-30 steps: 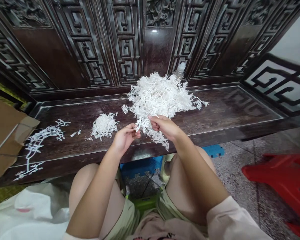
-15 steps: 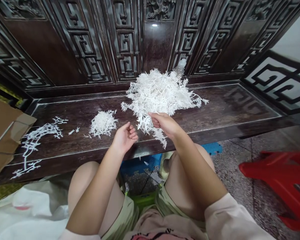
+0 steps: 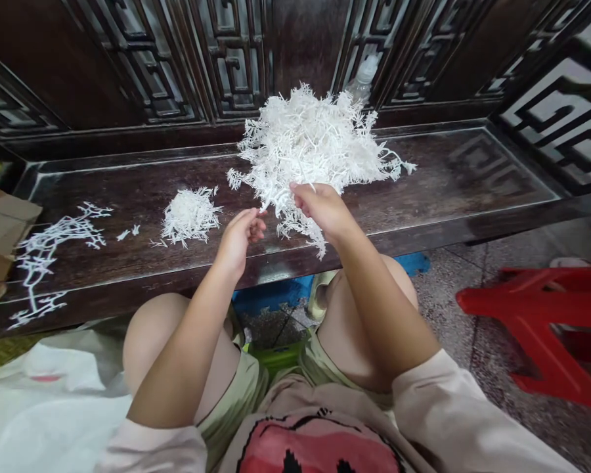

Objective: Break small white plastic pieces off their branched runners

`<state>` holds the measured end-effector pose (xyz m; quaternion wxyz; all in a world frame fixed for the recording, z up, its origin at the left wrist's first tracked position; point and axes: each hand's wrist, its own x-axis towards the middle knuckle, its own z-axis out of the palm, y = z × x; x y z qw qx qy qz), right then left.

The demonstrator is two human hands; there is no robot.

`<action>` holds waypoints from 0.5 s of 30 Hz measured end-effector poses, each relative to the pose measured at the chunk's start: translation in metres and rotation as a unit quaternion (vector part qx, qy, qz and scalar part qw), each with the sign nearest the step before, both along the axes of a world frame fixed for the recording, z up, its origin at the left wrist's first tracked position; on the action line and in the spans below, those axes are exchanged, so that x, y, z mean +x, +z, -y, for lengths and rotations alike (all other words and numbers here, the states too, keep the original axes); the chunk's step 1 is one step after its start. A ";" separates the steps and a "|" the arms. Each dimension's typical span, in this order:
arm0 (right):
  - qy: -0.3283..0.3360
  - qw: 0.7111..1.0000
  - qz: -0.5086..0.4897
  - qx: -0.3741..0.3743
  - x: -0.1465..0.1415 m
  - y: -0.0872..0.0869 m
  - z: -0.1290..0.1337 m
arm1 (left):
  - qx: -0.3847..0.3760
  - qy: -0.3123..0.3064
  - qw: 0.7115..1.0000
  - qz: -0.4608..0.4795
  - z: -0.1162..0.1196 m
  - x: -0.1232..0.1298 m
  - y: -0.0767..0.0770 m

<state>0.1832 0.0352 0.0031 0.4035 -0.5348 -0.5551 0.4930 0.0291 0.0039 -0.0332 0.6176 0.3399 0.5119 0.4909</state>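
White bag (image 3: 49, 401) at near left; red plastic stool (image 3: 542, 309) on the speckled floor (image 3: 433, 315) at right. Farther in, at the near edge of the dark wooden counter (image 3: 438, 177), pinched in the right hand (image 3: 320, 207) with thumb and forefinger closed and the rest folded: a white sprig (image 3: 276, 200), just in front of the large heap. At the sprig's left end, partly curled, the left hand (image 3: 240, 238), thumb and forefinger close together by the tip; cannot tell touch from grip there. Far left on the counter, bare white branches (image 3: 64, 233) beside a cardboard piece (image 3: 7, 230); between these and the left hand, a small pile of white clippings (image 3: 191, 217). Beyond the hands, a large heap of white foliage (image 3: 315, 141); behind it on the right, a clear bottle (image 3: 362, 82); farthest, carved dark panels (image 3: 305, 46).
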 end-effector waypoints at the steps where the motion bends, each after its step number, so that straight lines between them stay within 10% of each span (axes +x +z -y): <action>1: 0.002 1.000 0.014 0.011 0.000 -0.002 -0.001 | 0.011 -0.012 1.000 -0.017 0.000 0.002 -0.002; 8: -0.116 0.992 0.021 0.040 0.006 -0.003 -0.010 | 0.129 0.000 0.955 -0.269 0.021 0.037 -0.040; 11: -0.151 0.988 -0.012 0.034 0.014 0.003 -0.010 | 0.246 -0.185 0.881 -0.359 0.058 0.060 -0.080; 15: -0.168 0.983 -0.053 0.039 0.031 0.013 -0.005 | 0.192 -0.406 0.832 -0.325 0.111 0.066 -0.145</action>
